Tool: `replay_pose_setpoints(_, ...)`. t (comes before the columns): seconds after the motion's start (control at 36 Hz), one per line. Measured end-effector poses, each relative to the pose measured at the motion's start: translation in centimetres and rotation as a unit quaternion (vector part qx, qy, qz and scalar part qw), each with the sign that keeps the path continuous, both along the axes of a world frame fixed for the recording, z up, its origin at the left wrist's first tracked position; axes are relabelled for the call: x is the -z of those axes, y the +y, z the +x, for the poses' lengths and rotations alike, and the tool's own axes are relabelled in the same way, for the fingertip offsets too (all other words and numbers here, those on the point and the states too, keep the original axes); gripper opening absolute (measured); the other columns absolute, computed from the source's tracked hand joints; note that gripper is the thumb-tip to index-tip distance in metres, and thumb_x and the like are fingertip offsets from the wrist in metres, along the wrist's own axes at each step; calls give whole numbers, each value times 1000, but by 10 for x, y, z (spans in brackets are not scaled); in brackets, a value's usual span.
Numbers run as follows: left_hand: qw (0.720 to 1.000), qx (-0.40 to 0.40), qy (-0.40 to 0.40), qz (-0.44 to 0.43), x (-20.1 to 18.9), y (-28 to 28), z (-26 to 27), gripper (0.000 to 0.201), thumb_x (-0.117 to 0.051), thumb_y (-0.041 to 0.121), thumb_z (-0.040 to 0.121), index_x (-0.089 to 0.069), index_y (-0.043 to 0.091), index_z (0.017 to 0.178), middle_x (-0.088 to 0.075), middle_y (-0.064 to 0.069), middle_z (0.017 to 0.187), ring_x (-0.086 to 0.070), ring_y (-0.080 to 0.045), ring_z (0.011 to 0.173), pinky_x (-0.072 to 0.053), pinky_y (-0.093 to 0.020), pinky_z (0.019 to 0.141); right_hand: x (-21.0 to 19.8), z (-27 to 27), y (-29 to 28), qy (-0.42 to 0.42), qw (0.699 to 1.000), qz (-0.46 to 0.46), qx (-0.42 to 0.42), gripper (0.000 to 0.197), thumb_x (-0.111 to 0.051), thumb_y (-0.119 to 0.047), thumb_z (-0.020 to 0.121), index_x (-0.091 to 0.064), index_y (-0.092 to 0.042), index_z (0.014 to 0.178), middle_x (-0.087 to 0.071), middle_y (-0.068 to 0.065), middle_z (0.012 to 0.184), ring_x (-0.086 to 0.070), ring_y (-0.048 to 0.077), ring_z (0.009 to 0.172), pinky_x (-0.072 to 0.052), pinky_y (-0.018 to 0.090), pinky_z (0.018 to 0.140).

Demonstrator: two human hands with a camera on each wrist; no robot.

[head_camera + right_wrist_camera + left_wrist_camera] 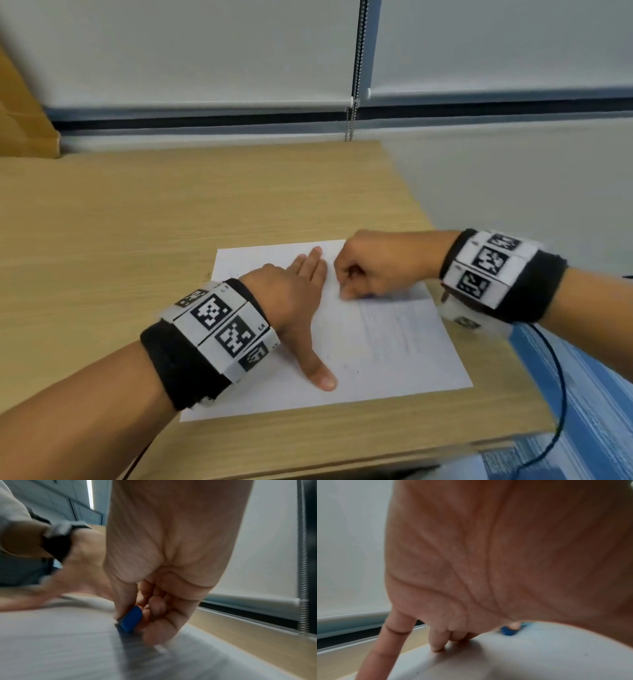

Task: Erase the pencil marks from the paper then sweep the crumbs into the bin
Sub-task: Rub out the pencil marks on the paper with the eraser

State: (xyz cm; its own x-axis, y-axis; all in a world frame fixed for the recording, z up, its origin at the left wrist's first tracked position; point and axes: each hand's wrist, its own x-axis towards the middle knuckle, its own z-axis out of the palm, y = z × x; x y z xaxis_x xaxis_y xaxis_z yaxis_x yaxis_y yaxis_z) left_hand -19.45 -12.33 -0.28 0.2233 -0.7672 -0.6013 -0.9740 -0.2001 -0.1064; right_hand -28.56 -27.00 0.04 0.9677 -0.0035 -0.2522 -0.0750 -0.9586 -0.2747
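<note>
Eraser [131,619] pinched in right hand [380,263] fingertips, on paper [394,342] | left hand [294,291] flat, pressing paper

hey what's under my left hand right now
The white paper lies under your left hand, which presses flat on it, and the wooden desk is beneath that. Any pencil marks under the palm are covered.

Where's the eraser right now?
The blue eraser is pinched in the right hand, pressed on the far part of the paper, just right of the left hand holding the sheet flat. The head view hides it.
</note>
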Motion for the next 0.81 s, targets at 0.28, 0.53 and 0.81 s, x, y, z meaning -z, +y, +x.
replay_pose_setpoints(0.28, 1000, -8, -12, -2, 4, -2, 1, 162, -70, 85, 46, 31, 8, 146, 36, -2, 155, 14, -14, 149, -16, -40, 119, -2, -12, 12, -12, 998, -62, -27, 19, -62, -27, 88, -63, -10, 80, -61, 2, 69, -52, 16, 59, -41, 27, 56)
replay_pose_setpoints(0.53, 1000, -7, 0, -11, 4, 3, 4, 159, -71, 83, 50, 29, 7, 147, 37, -1, 155, 17, -14, 148, -12, -42, 120, -1, -85, 26, -45, 997, -11, 56, 15, -54, -38, 93, -56, -23, 91, -49, -13, 97, -54, 10, 83, -48, 32, 78)
replay_pose_setpoints(0.81, 988, 145, -10, -58, 2, 39, -3, 120, -33, 87, 78, 31, 13, 147, 43, -1, 151, 29, -13, 144, 0, -44, 122, 18, -113, 33, -45, 990, -9, 130, 13, -57, -35, 91, -50, -27, 83, -58, -5, 118, -59, 14, 99, -48, 34, 85)
